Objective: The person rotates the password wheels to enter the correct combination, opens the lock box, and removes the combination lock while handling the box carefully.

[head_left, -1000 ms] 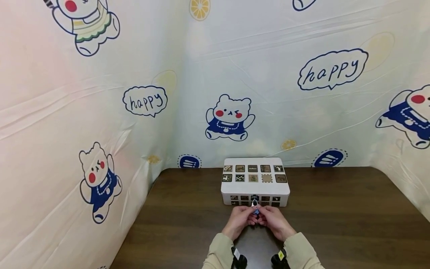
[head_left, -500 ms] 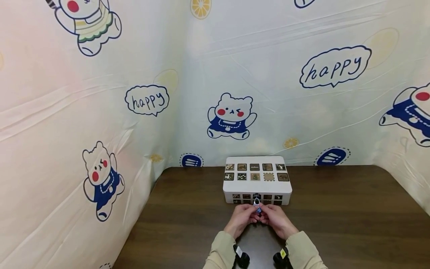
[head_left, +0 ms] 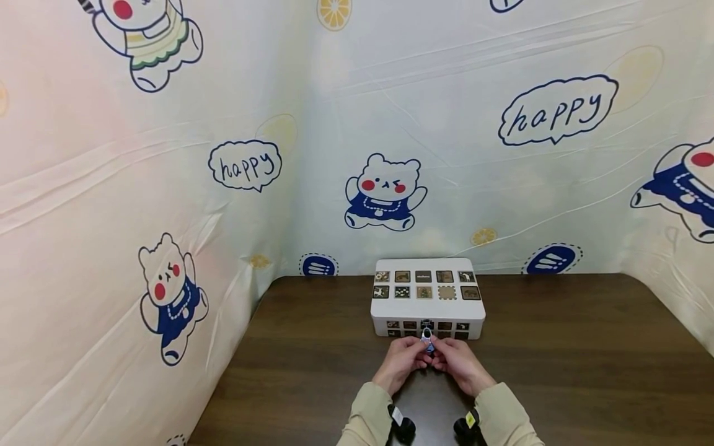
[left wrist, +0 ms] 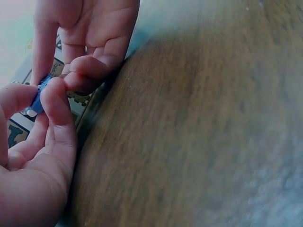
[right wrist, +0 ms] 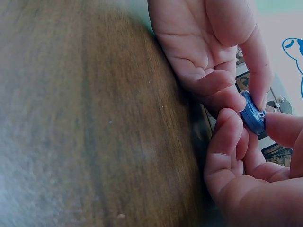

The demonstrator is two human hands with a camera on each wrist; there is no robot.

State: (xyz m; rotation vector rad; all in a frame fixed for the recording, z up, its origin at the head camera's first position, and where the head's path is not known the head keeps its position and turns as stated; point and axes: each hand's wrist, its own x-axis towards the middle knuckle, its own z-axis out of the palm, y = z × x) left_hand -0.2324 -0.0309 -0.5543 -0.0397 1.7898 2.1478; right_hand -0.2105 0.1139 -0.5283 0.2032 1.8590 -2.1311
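L hand [head_left: 403, 362] & R hand [head_left: 458, 364] each pinch the small blue padlock-like item [right wrist: 253, 113], located at near side of white box [head_left: 428, 311]; box sits approx. mid far edge of table [head_left: 279, 371]. Item/box contact: can't tell. Probable step: two-hand manip. of item. Next move likely req. firm pinch both sides, to prevent slip.

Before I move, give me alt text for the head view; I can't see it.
Both hands pinch a small blue object, apparently a padlock, in front of a white box with square pictures. The box sits on a dark wooden table, before a bear-print backdrop.
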